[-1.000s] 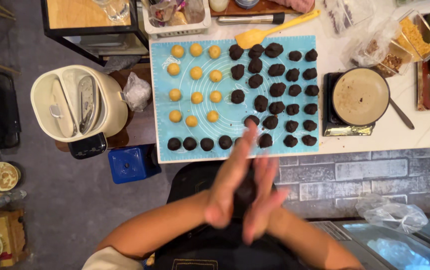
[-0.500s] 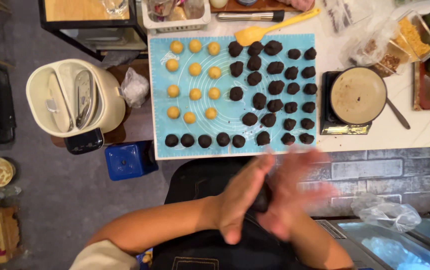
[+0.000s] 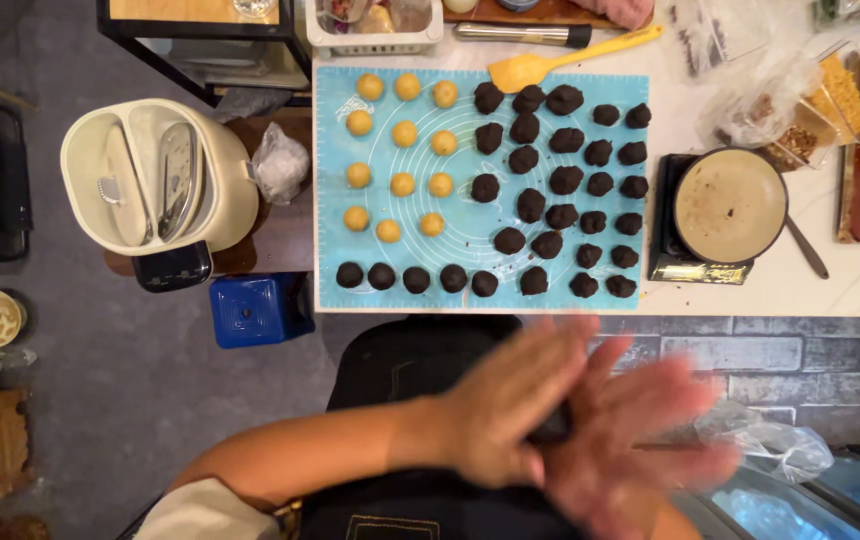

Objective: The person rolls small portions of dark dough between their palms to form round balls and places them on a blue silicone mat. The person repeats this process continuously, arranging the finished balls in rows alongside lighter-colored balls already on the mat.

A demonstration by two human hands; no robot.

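While both hands were pressed together below the counter, the scene ran like this from left to right. A cream-coloured appliance [image 3: 155, 180] with an open top stood at the far left, a blue stool [image 3: 258, 308] just below and to its right. Next came the blue mat [image 3: 475, 240] on the white counter [image 3: 820, 285], with yellow balls [image 3: 402, 184] on its left part and dark balls [image 3: 565, 180] across the bottom row and the right part. A yellow spatula [image 3: 550, 62] lay at the mat's top edge. Right of the mat a round pan [image 3: 729, 204] sat on a black scale [image 3: 695, 268]. The left hand [image 3: 510, 410] lay palm-down over the right hand [image 3: 630, 440], fingers stretched flat, with a dark lump [image 3: 553, 428] (only a sliver showed) squeezed between the palms. Both hands were motion-blurred.
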